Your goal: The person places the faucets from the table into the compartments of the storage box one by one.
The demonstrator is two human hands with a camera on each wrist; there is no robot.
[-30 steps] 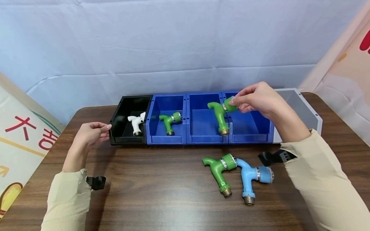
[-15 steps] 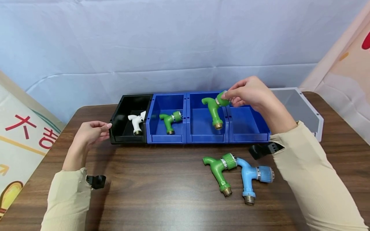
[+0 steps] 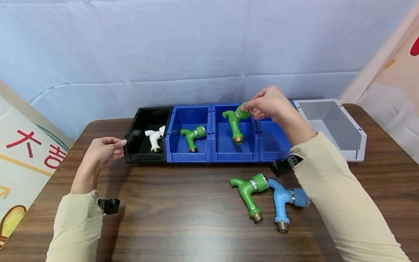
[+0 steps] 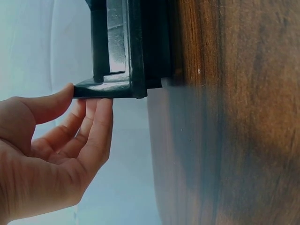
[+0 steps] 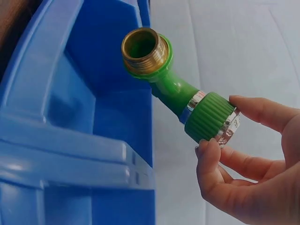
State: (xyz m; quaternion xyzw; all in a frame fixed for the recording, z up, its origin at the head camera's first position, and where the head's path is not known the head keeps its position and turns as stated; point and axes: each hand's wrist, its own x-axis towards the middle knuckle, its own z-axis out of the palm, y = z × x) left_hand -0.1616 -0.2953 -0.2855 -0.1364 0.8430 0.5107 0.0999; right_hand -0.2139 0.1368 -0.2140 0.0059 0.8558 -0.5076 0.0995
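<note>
My right hand (image 3: 270, 103) pinches a green tap (image 3: 234, 122) by its ribbed knob. The tap hangs over the middle blue bin (image 3: 235, 157), its brass threaded end (image 5: 143, 44) pointing down in the head view. My left hand (image 3: 104, 151) holds the outer side wall of the black bin (image 3: 144, 158); in the left wrist view the thumb (image 4: 58, 101) is at the rim and the fingers touch the wall's outside. A white tap (image 3: 154, 138) lies in the black bin, and another green tap (image 3: 193, 138) in the left blue bin (image 3: 188, 157).
On the wooden table (image 3: 163, 218), in front of the bins, lie a green tap (image 3: 248, 196) and a blue tap (image 3: 283, 202), close together. The right blue bin (image 3: 273, 155) is partly behind my right forearm. A grey bin (image 3: 356, 154) ends the row. A pale cloth (image 3: 196, 47) hangs behind.
My right hand has moved left with the green tap, from the divider between the middle and right blue bins to over the middle one. The left hand has stayed at the black bin.
</note>
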